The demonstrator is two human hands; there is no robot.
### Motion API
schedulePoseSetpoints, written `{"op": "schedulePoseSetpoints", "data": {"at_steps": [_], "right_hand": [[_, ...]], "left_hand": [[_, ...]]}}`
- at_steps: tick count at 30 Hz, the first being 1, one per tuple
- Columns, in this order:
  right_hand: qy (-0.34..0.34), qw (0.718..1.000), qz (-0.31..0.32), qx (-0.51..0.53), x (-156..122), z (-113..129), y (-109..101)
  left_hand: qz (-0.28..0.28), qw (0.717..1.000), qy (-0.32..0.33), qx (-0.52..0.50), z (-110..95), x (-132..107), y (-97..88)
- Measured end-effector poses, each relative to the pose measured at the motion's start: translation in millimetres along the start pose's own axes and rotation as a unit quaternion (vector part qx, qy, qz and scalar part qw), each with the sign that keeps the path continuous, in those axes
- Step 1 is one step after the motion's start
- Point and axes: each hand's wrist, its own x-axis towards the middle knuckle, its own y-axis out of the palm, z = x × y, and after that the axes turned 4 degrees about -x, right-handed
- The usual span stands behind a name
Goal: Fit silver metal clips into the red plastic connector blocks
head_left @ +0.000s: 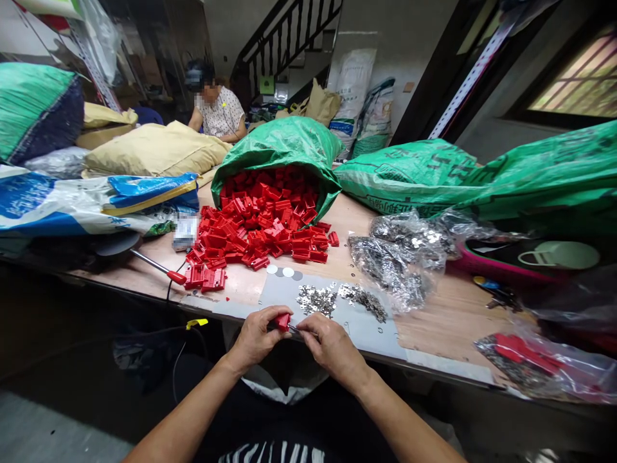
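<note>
My left hand [258, 337] pinches a small red plastic part [283, 322] just above the table's front edge. My right hand [332, 347] is closed on a thin metal tool [294, 328], whose tip meets the right side of that part. Most of the tool is hidden in my fingers, so its exact kind does not show. Behind my hands, small flat silver metal pieces [315, 299] lie scattered on a grey mat [354, 328]. A second heap of darker metal pieces [364, 302] is to their right. Farther back is a pile of similar red parts [260, 235].
The red parts spill from a green woven sack [284, 143]. Clear bags of metal pieces [400, 257] lie right, near a pink basin [506, 263]. A red-tipped lever [159, 267] juts out at left. A person [222, 112] sits beyond the sacks.
</note>
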Motion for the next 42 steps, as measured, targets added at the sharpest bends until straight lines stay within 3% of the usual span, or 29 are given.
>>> {"op": "schedulePoseSetpoints", "data": {"at_steps": [11,23,42], "right_hand": [[0.074,0.997,-0.003,-0.027,0.6,21.0,5.0],[0.036,0.998,-0.020,0.053,-0.7,7.1,3.4],[0.023,0.998,-0.019,0.061,-1.1,4.2,4.4]], "left_hand": [[0.005,0.999,0.016,0.034,6.3,-4.0,4.1],[0.029,0.999,0.017,0.037,5.0,-3.3,-0.5],[0.049,0.998,0.000,0.031,6.2,0.1,-2.4]]}}
